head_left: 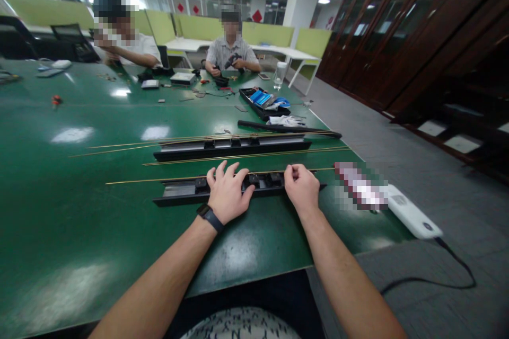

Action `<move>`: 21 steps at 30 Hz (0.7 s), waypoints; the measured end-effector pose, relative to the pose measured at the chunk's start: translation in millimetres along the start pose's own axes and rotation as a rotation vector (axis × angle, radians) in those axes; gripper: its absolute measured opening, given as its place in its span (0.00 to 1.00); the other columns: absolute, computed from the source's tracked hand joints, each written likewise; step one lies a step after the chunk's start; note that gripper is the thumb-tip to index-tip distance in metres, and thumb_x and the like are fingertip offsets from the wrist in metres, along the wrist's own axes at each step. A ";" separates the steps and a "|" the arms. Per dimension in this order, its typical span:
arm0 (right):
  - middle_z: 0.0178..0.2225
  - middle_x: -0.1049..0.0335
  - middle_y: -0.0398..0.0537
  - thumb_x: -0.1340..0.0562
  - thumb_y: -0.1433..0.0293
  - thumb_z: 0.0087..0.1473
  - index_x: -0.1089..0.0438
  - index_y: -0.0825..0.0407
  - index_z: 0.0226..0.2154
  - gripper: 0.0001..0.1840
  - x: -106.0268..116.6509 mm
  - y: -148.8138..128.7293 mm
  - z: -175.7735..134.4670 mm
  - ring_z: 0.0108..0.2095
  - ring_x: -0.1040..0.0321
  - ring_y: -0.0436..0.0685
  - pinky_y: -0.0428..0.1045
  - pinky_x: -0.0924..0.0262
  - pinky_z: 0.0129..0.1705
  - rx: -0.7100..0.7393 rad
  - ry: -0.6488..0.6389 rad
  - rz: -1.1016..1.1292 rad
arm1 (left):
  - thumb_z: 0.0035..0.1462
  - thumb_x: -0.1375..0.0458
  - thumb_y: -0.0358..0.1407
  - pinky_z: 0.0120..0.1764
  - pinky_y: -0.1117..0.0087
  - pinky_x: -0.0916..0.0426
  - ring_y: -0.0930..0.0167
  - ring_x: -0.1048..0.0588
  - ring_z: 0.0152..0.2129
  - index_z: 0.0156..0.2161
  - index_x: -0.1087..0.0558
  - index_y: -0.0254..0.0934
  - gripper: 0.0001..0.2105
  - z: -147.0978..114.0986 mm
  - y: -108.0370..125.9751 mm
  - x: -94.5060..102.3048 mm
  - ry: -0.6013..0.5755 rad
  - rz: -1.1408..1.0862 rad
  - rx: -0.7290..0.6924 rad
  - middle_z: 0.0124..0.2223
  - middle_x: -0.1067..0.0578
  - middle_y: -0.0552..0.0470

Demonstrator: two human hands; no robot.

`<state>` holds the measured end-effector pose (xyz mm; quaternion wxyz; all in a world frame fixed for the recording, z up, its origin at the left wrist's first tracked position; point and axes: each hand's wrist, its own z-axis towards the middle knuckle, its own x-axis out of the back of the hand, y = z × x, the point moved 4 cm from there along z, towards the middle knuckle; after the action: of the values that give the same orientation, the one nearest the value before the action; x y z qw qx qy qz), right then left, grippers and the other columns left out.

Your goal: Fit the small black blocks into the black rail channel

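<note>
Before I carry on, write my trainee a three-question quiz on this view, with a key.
1. True or false: the watch is on the right wrist.
2. Which is nearer the white device: the left hand or the right hand?
3. Where does the glass stand: (a) on the floor, (b) on the green table, (c) in the black tray?

Key: 1. False, it is on the left wrist. 2. The right hand. 3. (b).
</note>
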<state>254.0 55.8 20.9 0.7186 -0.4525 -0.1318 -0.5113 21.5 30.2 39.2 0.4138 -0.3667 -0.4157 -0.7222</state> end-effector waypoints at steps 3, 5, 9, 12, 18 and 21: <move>0.28 0.24 0.48 0.45 0.57 0.65 0.27 0.49 0.31 0.18 0.5 -0.2 0.1 0.32 0.28 0.58 0.51 0.42 0.39 -0.002 0.000 -0.001 | 0.63 0.40 0.47 0.66 0.36 0.49 0.46 0.40 0.68 0.56 0.23 0.47 0.19 0.0 -0.3 -1.0 0.006 -0.001 0.005 0.65 0.27 0.43; 0.28 0.24 0.48 0.45 0.57 0.65 0.27 0.49 0.31 0.18 0.9 -0.4 0.0 0.33 0.28 0.58 0.51 0.43 0.39 -0.003 -0.002 0.001 | 0.63 0.40 0.48 0.66 0.36 0.49 0.46 0.40 0.68 0.56 0.23 0.47 0.19 0.0 -0.8 -2.0 0.009 -0.006 0.005 0.65 0.26 0.43; 0.27 0.24 0.48 0.44 0.57 0.65 0.27 0.49 0.31 0.18 1.3 -0.4 0.0 0.32 0.28 0.58 0.51 0.43 0.39 -0.008 -0.006 0.005 | 0.63 0.39 0.49 0.66 0.36 0.49 0.47 0.39 0.68 0.56 0.22 0.48 0.19 0.4 -2.0 -3.4 0.016 -0.017 0.012 0.65 0.26 0.43; 0.28 0.24 0.48 0.44 0.57 0.65 0.27 0.49 0.32 0.18 1.2 -0.4 0.2 0.33 0.28 0.58 0.51 0.43 0.39 -0.010 -0.011 0.004 | 0.63 0.39 0.49 0.66 0.37 0.49 0.47 0.39 0.68 0.55 0.22 0.48 0.18 0.0 -2.0 -3.5 0.024 -0.017 0.011 0.65 0.26 0.44; 0.28 0.24 0.48 0.44 0.57 0.65 0.27 0.49 0.32 0.18 1.5 -0.9 0.4 0.33 0.28 0.58 0.51 0.43 0.39 -0.010 -0.014 0.014 | 0.65 0.40 0.48 0.67 0.41 0.49 0.50 0.39 0.68 0.63 0.27 0.47 0.23 -7.0 -0.2 -0.2 0.067 -0.030 -0.004 0.66 0.28 0.42; 0.28 0.23 0.48 0.44 0.57 0.65 0.27 0.49 0.32 0.18 1.4 -0.9 0.2 0.33 0.28 0.58 0.51 0.43 0.39 -0.009 -0.011 0.020 | 0.65 0.40 0.47 0.67 0.44 0.47 0.51 0.38 0.68 0.62 0.26 0.46 0.22 -12.3 0.0 4.2 0.117 -0.031 -0.012 0.66 0.29 0.41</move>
<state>253.9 55.1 22.3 0.7209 -0.4598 -0.1291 -0.5021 17.6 17.9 38.1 0.4241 -0.3197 -0.3918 -0.7513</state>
